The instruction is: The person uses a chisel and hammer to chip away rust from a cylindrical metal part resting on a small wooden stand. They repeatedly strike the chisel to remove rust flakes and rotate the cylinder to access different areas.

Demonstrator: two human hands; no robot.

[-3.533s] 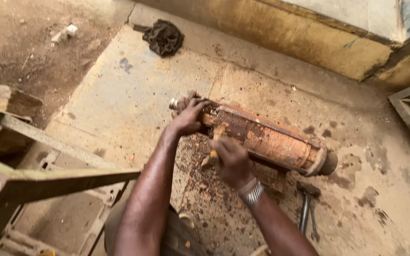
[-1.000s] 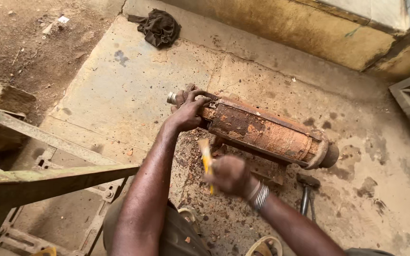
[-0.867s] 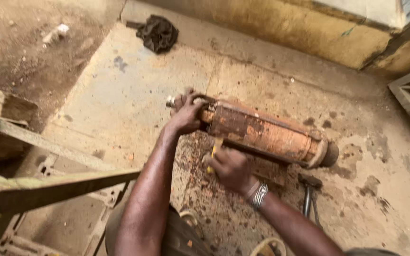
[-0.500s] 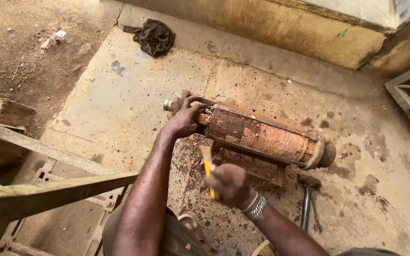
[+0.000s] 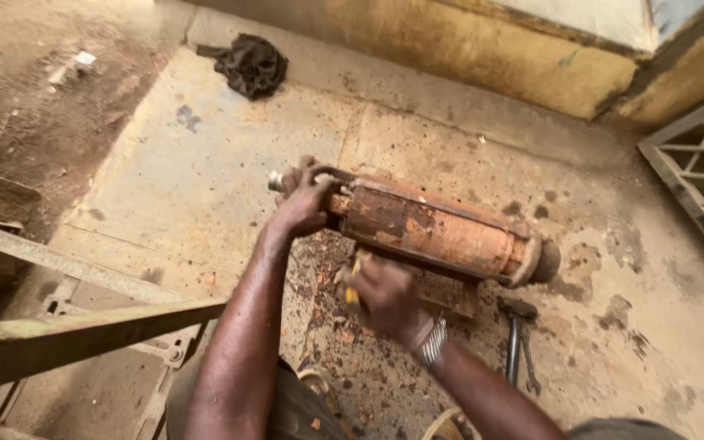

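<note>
Two hands are seen at a rusty cylinder (image 5: pixel 437 232) lying mid-slab on the concrete floor (image 5: pixel 205 187): its near end is clasped by the left hand (image 5: pixel 303 204), while a yellow-handled tool (image 5: pixel 353 281) is gripped by the right hand (image 5: pixel 385 297) just beneath it.

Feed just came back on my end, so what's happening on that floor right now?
A person crouches over a rusty metal cylinder lying on the concrete floor. The left hand grips its near end by the shaft, while the right hand presses a yellow-handled tool against its underside. Rust flakes litter the floor beneath. A hammer lies to the right and a dark rag farther off.
</note>
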